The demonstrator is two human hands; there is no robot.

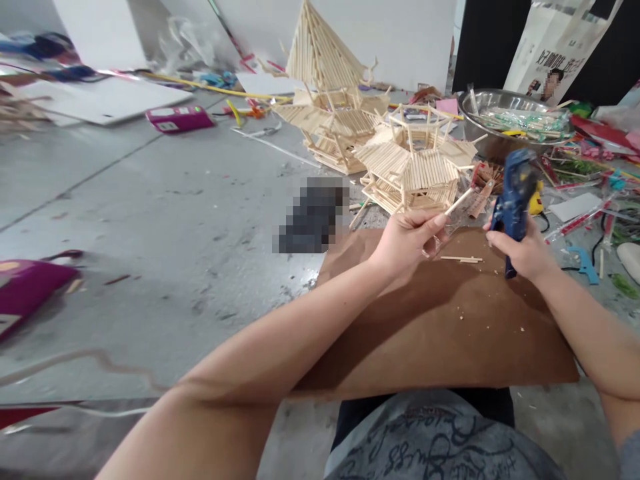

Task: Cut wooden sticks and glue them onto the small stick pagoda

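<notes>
Between the fingertips of my left hand [414,237] is a thin wooden stick [459,201], slanting up to the right. My right hand [529,252] is wrapped round the handle of a dark blue glue gun [518,190], apart from the stick. Just beyond my left hand stands a pavilion model built of wooden sticks [415,165]. A second stick model with a tall pointed roof [325,57] is behind it. A few short sticks [461,259] lie on the brown board [425,333] below my hands.
A metal bowl [493,143] full of packaged sticks stands at the back right, with wrappers and scraps around it. Purple boxes [180,119] sit on the grey floor at left. A blurred-out dark object [313,217] lies beside the board. A light blue tool [584,265] is at right.
</notes>
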